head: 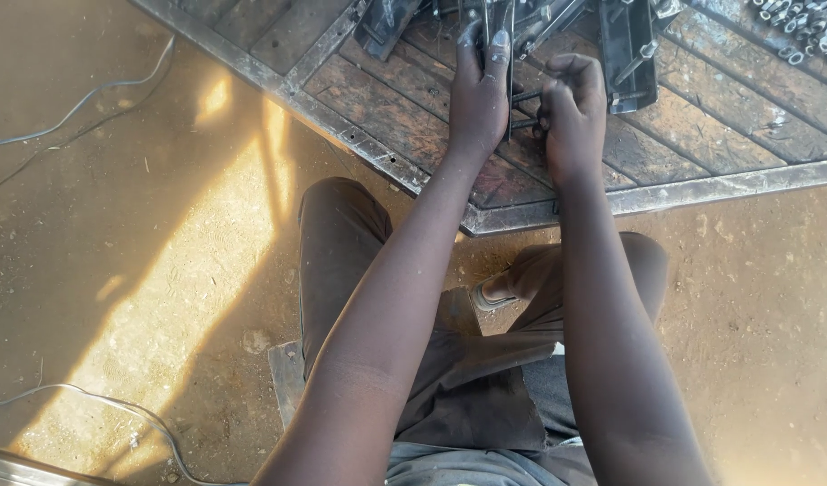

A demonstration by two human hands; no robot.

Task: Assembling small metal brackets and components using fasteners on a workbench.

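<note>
Right hand point(571, 103) curled shut, fingers wrapped round a thin dark rod point(525, 95) that pokes out sideways toward the other hand. Just beside it, left hand point(479, 90) not closed on anything: palm down and fingers stretched straight ahead, pressed flat against an upright metal strip point(509, 18). Thumb hidden, so any pinch under the palm impossible to tell. Rod spanning the narrow gap between the two hands and meeting the strip edge-on. A second short bar just below it, touching the same strip, its ends hidden under the knuckles.

Judging by this alone: work in mid-course. Rod already brought up to the strip and held there, but not seen fixed. No way to tell whether the far end has gone through.

Strip and rod both dark, dull, bare steel, slim and straight, no paint visible.

Under both hands, a rusty frame point(692, 191) of flat bars over stained sheet, its corner just below the wrists. Beyond the right knuckles, a black bracket point(629, 49) lying on the frame; farther out on that side, a heap of small bright bolts point(805, 31). Well off past the left arm, a cable point(89, 94) across the dusty floor point(116, 270).
</note>
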